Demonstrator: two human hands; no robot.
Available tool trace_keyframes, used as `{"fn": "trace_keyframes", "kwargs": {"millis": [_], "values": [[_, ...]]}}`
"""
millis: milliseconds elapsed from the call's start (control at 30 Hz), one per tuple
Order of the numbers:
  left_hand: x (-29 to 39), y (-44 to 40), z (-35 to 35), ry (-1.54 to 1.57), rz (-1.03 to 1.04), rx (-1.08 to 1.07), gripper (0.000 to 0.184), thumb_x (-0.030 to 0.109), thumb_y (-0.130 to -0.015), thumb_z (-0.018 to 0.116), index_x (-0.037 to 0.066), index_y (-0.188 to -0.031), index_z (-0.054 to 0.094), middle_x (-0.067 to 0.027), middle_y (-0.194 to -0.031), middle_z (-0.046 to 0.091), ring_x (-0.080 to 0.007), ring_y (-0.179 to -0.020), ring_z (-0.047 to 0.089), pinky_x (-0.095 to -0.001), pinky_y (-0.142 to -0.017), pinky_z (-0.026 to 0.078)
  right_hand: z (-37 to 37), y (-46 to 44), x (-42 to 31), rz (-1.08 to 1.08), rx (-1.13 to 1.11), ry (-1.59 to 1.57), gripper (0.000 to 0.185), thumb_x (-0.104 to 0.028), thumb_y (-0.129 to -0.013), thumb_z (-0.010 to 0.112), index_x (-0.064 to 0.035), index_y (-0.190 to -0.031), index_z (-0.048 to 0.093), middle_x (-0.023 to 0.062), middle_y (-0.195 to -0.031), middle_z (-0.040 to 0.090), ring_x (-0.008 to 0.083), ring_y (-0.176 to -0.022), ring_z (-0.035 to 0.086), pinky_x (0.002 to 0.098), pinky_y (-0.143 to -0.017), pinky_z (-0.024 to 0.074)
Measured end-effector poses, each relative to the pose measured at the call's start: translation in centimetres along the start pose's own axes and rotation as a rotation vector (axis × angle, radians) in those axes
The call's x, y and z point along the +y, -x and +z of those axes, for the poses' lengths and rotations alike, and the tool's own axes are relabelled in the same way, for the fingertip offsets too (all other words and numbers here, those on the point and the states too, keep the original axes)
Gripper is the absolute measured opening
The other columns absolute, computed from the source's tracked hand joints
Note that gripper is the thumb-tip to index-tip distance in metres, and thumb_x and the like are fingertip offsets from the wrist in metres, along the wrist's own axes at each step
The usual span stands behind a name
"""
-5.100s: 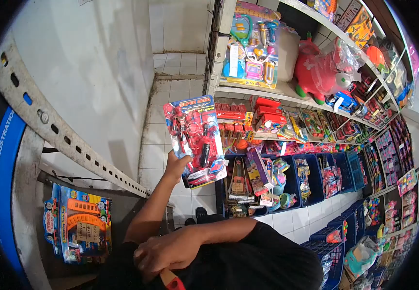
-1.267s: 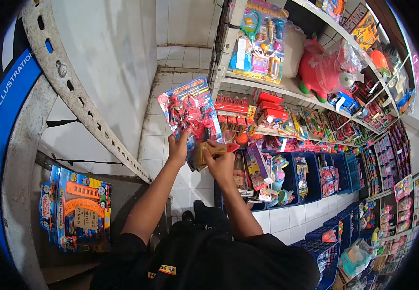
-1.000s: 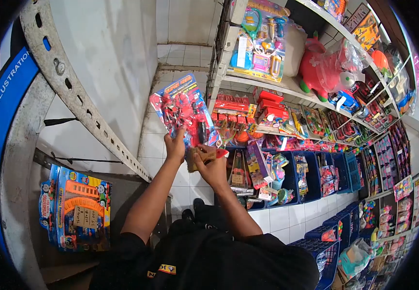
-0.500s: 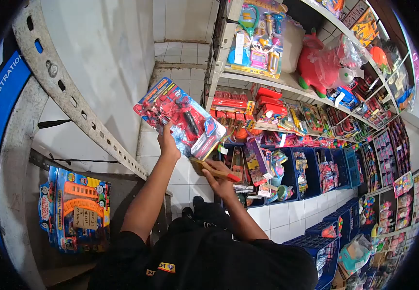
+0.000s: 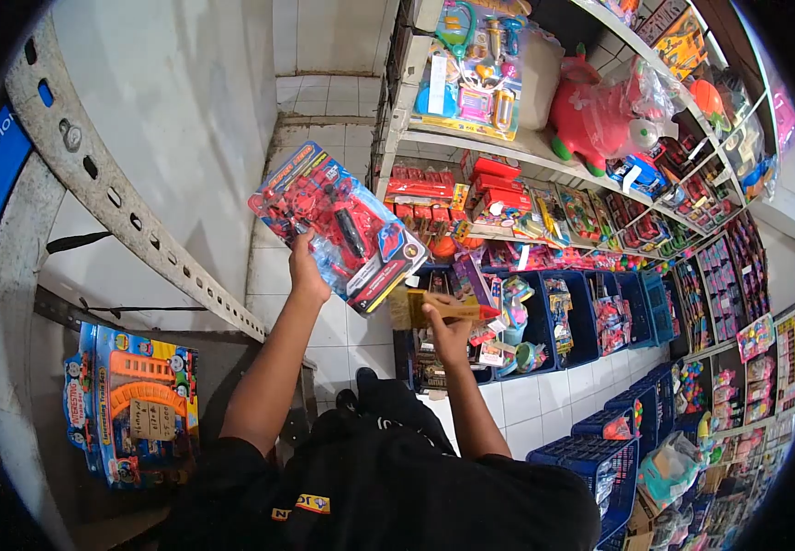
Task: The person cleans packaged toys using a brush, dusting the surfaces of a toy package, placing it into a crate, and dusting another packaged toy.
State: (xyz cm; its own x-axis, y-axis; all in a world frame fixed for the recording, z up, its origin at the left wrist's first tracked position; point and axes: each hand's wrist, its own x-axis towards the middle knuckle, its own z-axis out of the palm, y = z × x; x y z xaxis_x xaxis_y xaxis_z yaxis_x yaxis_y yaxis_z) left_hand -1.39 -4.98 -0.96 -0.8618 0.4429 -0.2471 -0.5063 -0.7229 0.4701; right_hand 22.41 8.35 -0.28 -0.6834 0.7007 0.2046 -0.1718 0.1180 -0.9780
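Observation:
My left hand [image 5: 307, 273] grips the lower left edge of a blister-packed toy [image 5: 342, 230]. The pack has a blue and red card with red and black parts under clear plastic, and it tilts in front of me. My right hand [image 5: 449, 332] is closed around the handle of a paintbrush [image 5: 457, 309], yellow-orange with a red end. Its bristles point left, toward the lower right corner of the pack, with a small gap between them. The fingers of my left hand behind the pack are hidden.
Shelves with boxed and bagged toys stand at the right, including a red plastic animal [image 5: 590, 115] and a toy doctor set [image 5: 471, 78]. Blue crates [image 5: 537, 317] hold more toys. A perforated metal post [image 5: 131, 216] and a train set box [image 5: 145, 399] are on the left.
My right hand has turned and lifted the brush, moving it a little right, away from the pack's lower edge. The pack now faces me more squarely, still in my left hand.

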Motion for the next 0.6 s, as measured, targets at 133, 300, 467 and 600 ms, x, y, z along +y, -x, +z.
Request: {"fn": "trace_keyframes", "kwargs": {"millis": [133, 300, 467, 600], "values": [[-0.1, 0.1, 0.0, -0.044, -0.039, -0.031, 0.035, 0.028, -0.084, 0.064, 0.011, -0.114, 0.057, -0.0041, -0.103, 0.062, -0.0229, -0.096, 0.062, -0.0399, -0.089, 0.050, -1.8, -1.4, 1.0, 0.042, 0.098, -0.007, 0.022, -0.007, -0.087, 0.071, 0.0021, -0.105, 0.064, 0.0063, -0.099, 0.065, 0.0119, -0.089, 0.060, 0.0250, -0.081, 0.0475], [0.2, 0.2, 0.2, -0.160, 0.059, -0.014, 0.030, 0.028, -0.083, 0.066, 0.010, -0.106, 0.060, -0.0010, -0.096, 0.059, -0.0176, -0.089, 0.059, -0.0364, -0.081, 0.049, -3.2, -2.7, 0.8, -0.055, 0.109, 0.043, 0.022, -0.006, -0.087, 0.070, 0.0028, -0.107, 0.063, 0.0079, -0.101, 0.065, 0.0132, -0.092, 0.061, 0.0262, -0.083, 0.0488], [0.8, 1.4, 1.7, -0.255, 0.140, -0.026, 0.024, 0.028, -0.082, 0.067, 0.011, -0.097, 0.062, 0.0031, -0.088, 0.053, -0.0115, -0.079, 0.049, -0.0300, -0.074, 0.041, -3.9, -3.6, -0.1, -0.080, -0.031, 0.142, 0.024, -0.007, -0.087, 0.071, 0.0032, -0.108, 0.064, 0.0092, -0.103, 0.066, 0.0143, -0.095, 0.062, 0.0279, -0.085, 0.0495], [0.6, -0.2, -0.7, -0.396, 0.220, -0.058, 0.030, 0.026, -0.084, 0.065, 0.008, -0.107, 0.061, -0.0008, -0.096, 0.060, -0.0150, -0.086, 0.057, -0.0326, -0.081, 0.045, -3.3, -4.0, -1.9, -0.162, -0.084, 0.292, 0.025, -0.010, -0.087, 0.071, 0.0018, -0.108, 0.065, 0.0100, -0.103, 0.066, 0.0173, -0.095, 0.062, 0.0301, -0.086, 0.0488]]}}
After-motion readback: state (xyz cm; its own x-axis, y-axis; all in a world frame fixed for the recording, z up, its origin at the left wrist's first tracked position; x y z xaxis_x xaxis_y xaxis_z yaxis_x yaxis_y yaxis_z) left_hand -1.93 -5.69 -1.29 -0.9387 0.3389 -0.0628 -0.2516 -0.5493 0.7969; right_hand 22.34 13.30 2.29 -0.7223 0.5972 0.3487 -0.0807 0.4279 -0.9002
